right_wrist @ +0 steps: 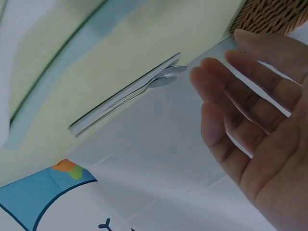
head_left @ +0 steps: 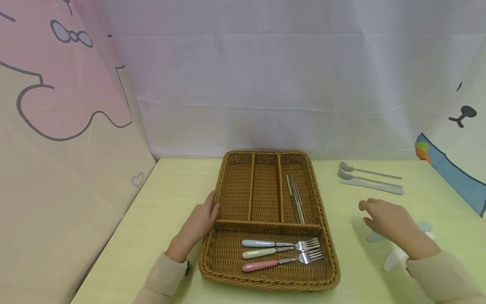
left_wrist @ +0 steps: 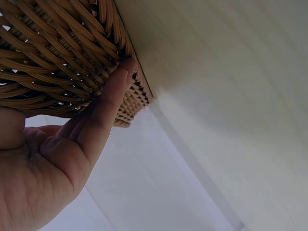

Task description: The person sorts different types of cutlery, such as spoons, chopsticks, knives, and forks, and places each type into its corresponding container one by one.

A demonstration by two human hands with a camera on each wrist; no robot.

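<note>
My left hand [head_left: 199, 217] holds the left side of the brown wicker basket [head_left: 269, 287]. In the left wrist view, its fingers [left_wrist: 103, 113] lie along the outside of the woven wall. Above the table to the right, my right hand [head_left: 391, 221] has loosely bent fingers and holds nothing. Partly hidden beneath it are a pale blue flat piece [head_left: 376, 237] and a white one [head_left: 392, 259]. Three forks, with a blue handle [head_left: 258, 243], a green handle [head_left: 260, 253] and a pink handle [head_left: 260, 265], lie in the basket's front compartment.
Slim sticks resembling chopsticks [head_left: 295, 198] lie in the basket's back right compartment. At the back right of the table [head_left: 182, 181] are two long-handled spoons [head_left: 370, 177] and a whitish knife-like piece [head_left: 373, 186]. White cloth [head_left: 265, 84] hangs behind; printed cloth flanks both sides.
</note>
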